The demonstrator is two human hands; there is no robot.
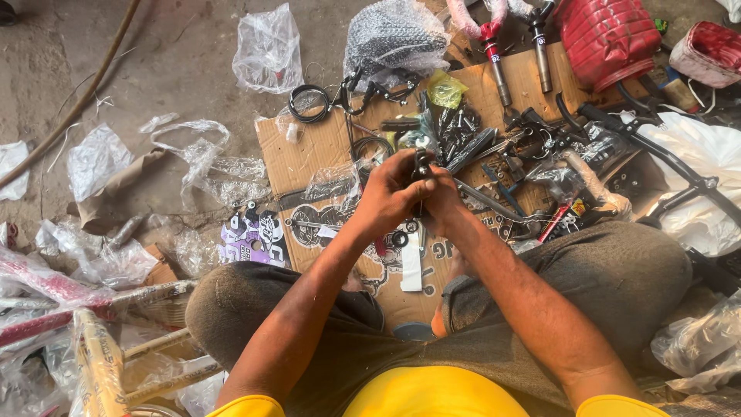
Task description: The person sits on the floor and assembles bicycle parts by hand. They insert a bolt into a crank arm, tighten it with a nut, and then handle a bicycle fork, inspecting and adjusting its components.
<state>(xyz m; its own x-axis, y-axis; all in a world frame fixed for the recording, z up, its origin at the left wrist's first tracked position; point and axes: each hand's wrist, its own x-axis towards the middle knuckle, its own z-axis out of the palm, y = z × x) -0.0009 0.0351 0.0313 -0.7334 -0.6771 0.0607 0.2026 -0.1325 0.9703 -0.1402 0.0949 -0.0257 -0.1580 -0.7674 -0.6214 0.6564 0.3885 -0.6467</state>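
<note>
Hands are brought together over a flattened cardboard sheet [309, 154] that is spread on the concrete floor [177, 54], between the knees of a seated person in grey trousers and a yellow shirt. A small dark metal part [421, 164] is gripped between both: the left hand [390, 193] is closed around its lower portion with the fingers curled, and the right hand [441, 202] is clamped on it from the other side, the two hands touching. What kind of part it is cannot be told, since most of it is hidden by the fingers. Beyond the hands, a heap of black bicycle hardware [463, 131] in clear bags is scattered on the cardboard, with a coiled black cable [307, 103] near its far left corner. A helmet wrapped in bubble plastic [394, 35] is seen further off, beside two handlebar stems with pink wrapping [494, 54]. A red padded seat [606, 35] lies at the far right, and a black frame tube [664, 158] rests over white plastic. Crumpled clear bags [266, 46] are strewn across the floor to the left, near wrapped frame pieces [100, 340].
</note>
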